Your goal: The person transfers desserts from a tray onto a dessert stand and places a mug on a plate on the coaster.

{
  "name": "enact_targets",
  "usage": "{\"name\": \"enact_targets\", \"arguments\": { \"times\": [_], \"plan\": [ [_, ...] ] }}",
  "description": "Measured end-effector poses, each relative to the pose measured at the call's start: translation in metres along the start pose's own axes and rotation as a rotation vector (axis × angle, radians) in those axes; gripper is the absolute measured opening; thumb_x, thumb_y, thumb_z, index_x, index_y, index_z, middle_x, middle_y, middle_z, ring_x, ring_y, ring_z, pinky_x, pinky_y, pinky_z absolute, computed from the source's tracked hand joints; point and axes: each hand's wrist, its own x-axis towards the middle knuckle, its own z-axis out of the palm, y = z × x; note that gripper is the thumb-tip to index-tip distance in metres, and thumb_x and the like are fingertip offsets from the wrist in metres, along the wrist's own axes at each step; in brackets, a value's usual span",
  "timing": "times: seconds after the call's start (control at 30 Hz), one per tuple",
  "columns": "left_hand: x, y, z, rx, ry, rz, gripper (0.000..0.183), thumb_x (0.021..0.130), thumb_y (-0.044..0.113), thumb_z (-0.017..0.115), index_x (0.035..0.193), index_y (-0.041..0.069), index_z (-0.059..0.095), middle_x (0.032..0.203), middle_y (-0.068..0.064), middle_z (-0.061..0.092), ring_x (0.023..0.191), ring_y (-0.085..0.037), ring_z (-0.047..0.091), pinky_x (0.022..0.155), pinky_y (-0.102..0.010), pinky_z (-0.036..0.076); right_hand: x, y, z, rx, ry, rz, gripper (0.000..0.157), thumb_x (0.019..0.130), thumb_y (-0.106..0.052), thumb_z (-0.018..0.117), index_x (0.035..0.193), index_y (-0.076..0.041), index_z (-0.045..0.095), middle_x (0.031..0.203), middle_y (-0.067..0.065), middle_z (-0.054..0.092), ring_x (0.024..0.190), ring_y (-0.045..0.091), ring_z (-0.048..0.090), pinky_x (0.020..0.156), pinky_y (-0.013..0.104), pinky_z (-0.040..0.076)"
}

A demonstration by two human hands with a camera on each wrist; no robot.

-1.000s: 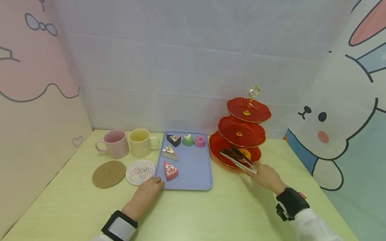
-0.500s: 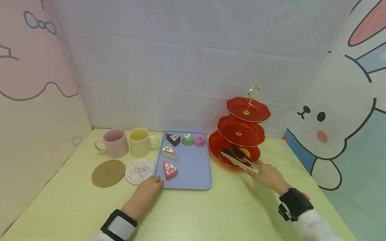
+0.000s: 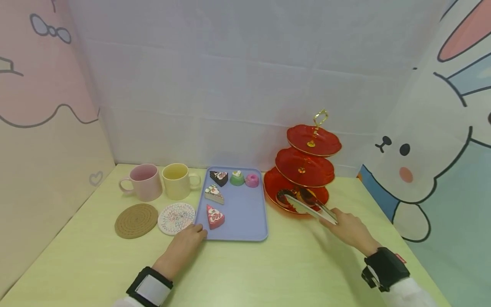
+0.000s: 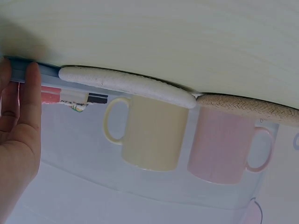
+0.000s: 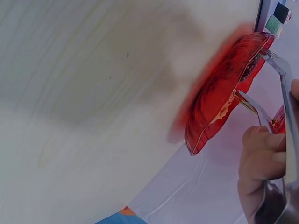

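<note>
My left hand (image 3: 186,243) pinches the front left corner of the blue tray (image 3: 245,219); in the left wrist view the thumb and fingers lie about its rim. My right hand (image 3: 350,230) grips metal tongs (image 3: 311,210), whose arms stand apart over the bottom plate of a red three-tier stand (image 3: 307,166). On that plate lie a dark chocolate doughnut (image 3: 281,196), by the tongs' left tip, and a yellow piece partly hidden behind the tongs. The tray bears a pink cake slice (image 3: 215,217), a white slice (image 3: 214,194) and a chocolate slice (image 3: 219,178).
A green cake (image 3: 237,178) and a pink doughnut (image 3: 252,180) sit at the tray's back right. To its left stand a yellow mug (image 3: 176,182) and a pink mug (image 3: 147,183), behind a white coaster (image 3: 177,218) and a brown coaster (image 3: 136,221).
My right hand and the tongs have shifted a little right and toward me. The tongs' arms have spread, and more of the chocolate doughnut shows. My left hand stays at the tray's corner.
</note>
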Motion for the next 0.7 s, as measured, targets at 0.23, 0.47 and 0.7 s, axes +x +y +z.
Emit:
{"name": "enact_targets", "arguments": {
  "times": [0.23, 0.47, 0.7],
  "plan": [
    [-0.001, -0.001, -0.002, -0.008, -0.008, -0.016, 0.016, 0.065, -0.009, 0.065, 0.074, 0.005, 0.063, 0.07, -0.003, 0.051, 0.062, -0.02, 0.05, 0.054, -0.035, 0.05, -0.008, -0.004, -0.007, 0.018, -0.017, 0.015, 0.065, 0.085, -0.049, 0.054, 0.118, 0.008, 0.051, 0.087, 0.021, 0.066, 0.066, 0.027, 0.06, 0.054, 0.045, 0.051],
    [-0.001, -0.001, -0.005, -0.008, -0.015, -0.017, 0.017, 0.066, -0.01, 0.064, 0.075, 0.004, 0.063, 0.07, -0.005, 0.053, 0.062, -0.021, 0.05, 0.054, -0.035, 0.051, -0.014, -0.014, -0.009, 0.056, -0.049, 0.015, 0.065, 0.085, -0.052, 0.052, 0.119, 0.004, 0.051, 0.077, 0.009, 0.06, 0.058, 0.018, 0.05, 0.048, 0.032, 0.04],
    [0.0, 0.001, -0.002, -0.022, -0.011, -0.002, 0.018, 0.065, -0.01, 0.064, 0.075, 0.005, 0.063, 0.071, -0.004, 0.052, 0.063, -0.021, 0.051, 0.055, -0.035, 0.051, -0.016, -0.031, -0.001, 0.101, -0.072, -0.021, 0.055, 0.085, -0.045, 0.056, 0.117, 0.0, 0.053, 0.066, 0.004, 0.05, 0.052, 0.015, 0.044, 0.046, 0.027, 0.034]
  ]
}}
